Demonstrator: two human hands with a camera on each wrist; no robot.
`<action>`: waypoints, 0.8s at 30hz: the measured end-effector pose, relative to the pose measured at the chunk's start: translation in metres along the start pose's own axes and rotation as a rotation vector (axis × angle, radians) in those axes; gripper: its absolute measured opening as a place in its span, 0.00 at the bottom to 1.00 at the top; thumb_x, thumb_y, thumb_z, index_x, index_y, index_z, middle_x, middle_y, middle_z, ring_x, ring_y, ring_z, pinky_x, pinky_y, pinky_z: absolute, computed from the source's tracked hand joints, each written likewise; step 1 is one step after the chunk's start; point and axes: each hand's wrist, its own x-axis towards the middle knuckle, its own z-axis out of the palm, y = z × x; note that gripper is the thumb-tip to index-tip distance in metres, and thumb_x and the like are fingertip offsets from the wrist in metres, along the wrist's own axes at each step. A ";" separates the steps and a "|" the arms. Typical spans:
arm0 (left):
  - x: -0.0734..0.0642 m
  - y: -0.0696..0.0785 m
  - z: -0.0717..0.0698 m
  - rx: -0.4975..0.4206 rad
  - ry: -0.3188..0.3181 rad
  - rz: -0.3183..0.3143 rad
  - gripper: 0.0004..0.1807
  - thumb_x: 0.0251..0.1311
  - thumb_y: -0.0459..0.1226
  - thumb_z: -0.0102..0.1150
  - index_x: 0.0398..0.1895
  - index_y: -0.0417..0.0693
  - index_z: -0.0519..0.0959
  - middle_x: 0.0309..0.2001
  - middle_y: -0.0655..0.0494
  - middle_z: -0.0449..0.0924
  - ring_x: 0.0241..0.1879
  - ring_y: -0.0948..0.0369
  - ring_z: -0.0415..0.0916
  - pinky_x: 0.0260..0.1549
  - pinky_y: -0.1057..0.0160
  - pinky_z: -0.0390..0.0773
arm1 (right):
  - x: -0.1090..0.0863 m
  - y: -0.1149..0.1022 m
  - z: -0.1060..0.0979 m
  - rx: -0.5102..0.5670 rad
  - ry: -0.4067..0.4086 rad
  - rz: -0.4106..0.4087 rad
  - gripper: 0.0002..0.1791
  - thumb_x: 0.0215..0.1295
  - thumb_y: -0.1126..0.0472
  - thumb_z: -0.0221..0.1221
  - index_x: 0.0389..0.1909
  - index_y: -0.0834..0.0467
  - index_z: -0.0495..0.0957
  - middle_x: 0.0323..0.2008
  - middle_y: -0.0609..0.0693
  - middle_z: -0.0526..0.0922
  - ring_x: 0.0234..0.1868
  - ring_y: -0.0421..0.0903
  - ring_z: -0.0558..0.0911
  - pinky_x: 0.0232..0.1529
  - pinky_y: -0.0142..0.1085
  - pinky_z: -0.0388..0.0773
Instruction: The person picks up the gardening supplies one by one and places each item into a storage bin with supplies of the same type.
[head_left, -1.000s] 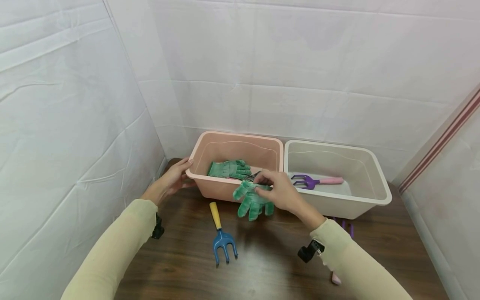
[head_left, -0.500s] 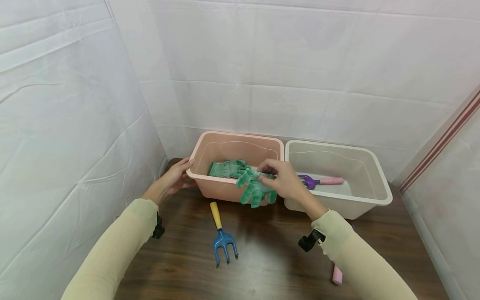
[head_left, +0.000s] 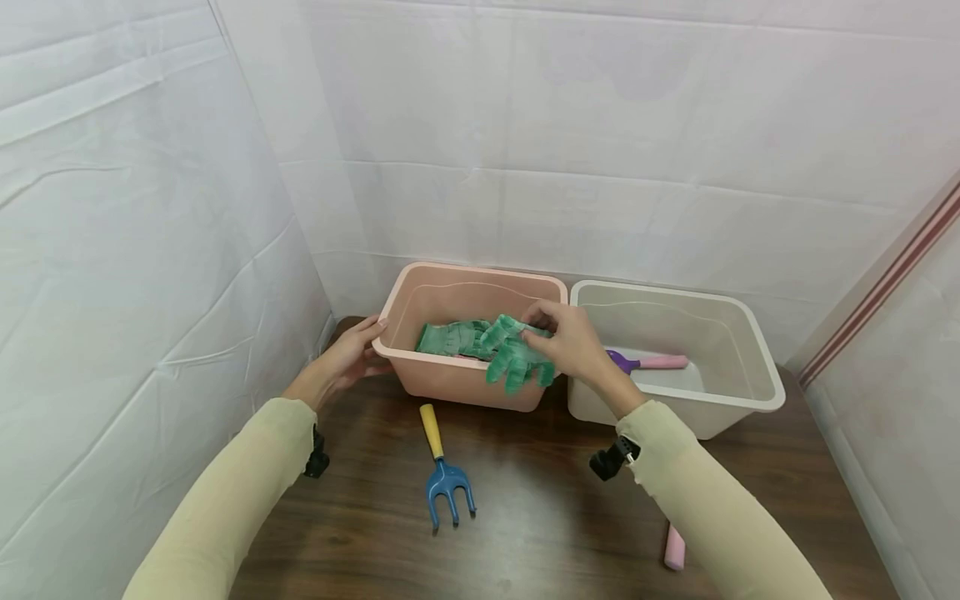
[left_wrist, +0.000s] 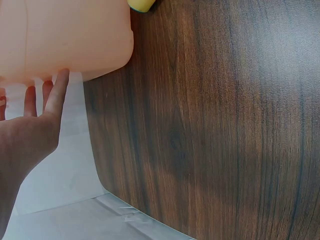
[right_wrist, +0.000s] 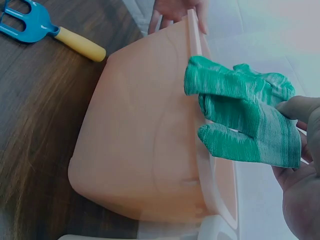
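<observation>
My right hand (head_left: 566,337) pinches a green and white knit work glove (head_left: 516,358) between thumb and fingers. The glove hangs with its fingers dangling over the front right rim of the peach plastic bin (head_left: 442,379). At that bin's left end, my left hand (head_left: 352,354) holds the rim, thumb over the top and fingers against the outside wall (left_wrist: 37,95). Inside the bin lies a second green glove (head_left: 450,337), partly covered in view by the held one. Some pinkish item shows beneath it, mostly hidden.
A cream bin (head_left: 675,400) stands close to the right, holding a purple hand fork with a pink handle (head_left: 663,362). On the wooden table (head_left: 360,517) lies a blue hand fork with a yellow handle (head_left: 446,483). Another pink handle (head_left: 675,550) shows beside my right sleeve.
My right hand has lifted the glove and carried it away from me, from in front of the peach bin to over its front rim. The left hand has stayed in place.
</observation>
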 end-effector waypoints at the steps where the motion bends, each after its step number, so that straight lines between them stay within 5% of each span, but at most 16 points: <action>1: 0.000 0.000 0.000 -0.001 0.001 -0.001 0.36 0.85 0.49 0.45 0.88 0.54 0.47 0.84 0.41 0.51 0.80 0.43 0.55 0.73 0.34 0.63 | 0.001 0.001 0.000 -0.007 0.004 0.004 0.03 0.70 0.67 0.68 0.42 0.58 0.85 0.38 0.50 0.87 0.37 0.47 0.84 0.40 0.41 0.82; 24: -0.001 0.000 0.002 -0.003 0.001 0.000 0.36 0.85 0.49 0.45 0.88 0.54 0.47 0.84 0.41 0.51 0.80 0.43 0.55 0.73 0.33 0.62 | 0.027 0.017 -0.006 0.022 0.108 0.134 0.05 0.73 0.64 0.67 0.45 0.58 0.83 0.42 0.53 0.86 0.44 0.50 0.84 0.51 0.48 0.82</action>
